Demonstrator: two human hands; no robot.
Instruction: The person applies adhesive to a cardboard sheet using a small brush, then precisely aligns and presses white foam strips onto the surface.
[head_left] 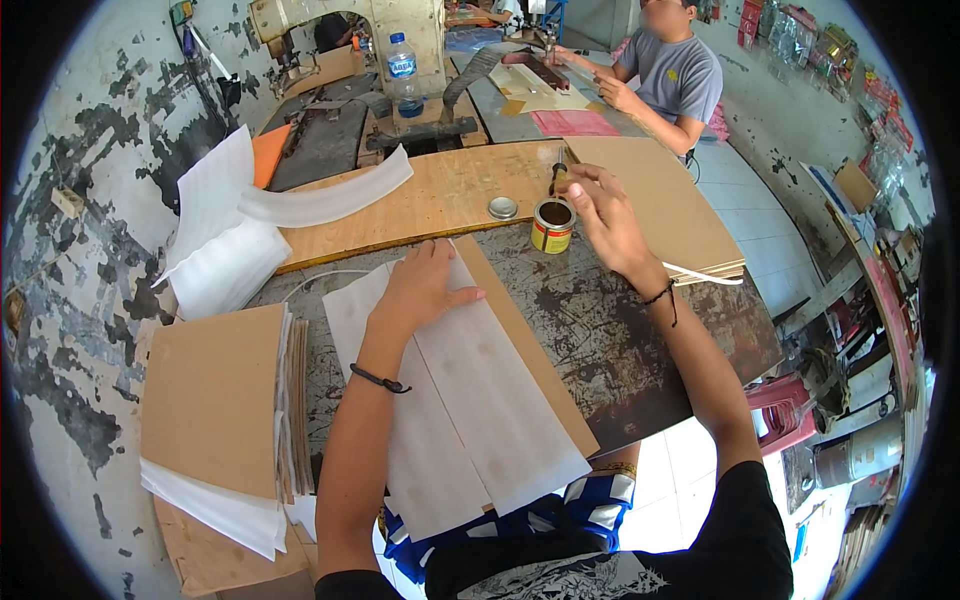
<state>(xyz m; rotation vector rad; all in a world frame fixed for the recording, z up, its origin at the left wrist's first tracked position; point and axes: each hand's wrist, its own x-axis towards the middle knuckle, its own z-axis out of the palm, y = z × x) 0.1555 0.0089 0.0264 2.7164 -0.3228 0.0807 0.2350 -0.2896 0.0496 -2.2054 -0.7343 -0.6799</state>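
My left hand (428,285) lies palm down, thumb stretched out, on white foam sheets (480,400). Two strips sit side by side with a narrow gap, over a brown cardboard panel (535,375) that shows along the right side. My right hand (607,222) is raised, its thumb apart from its bent fingers. Just left of it stands a small yellow can (552,228) without its lid, dark inside. Beyond the can, close to my fingertips, is a small dark-handled tool (558,180); whether I touch it is unclear. The round metal lid (503,208) rests on the wooden board.
Cardboard stacks stand at left (210,390) and at far right (650,200). Loose white foam (225,265) lies by the wall. A machine (410,40) and a water bottle (403,75) are at the back. A co-worker (670,80) sits at a farther table.
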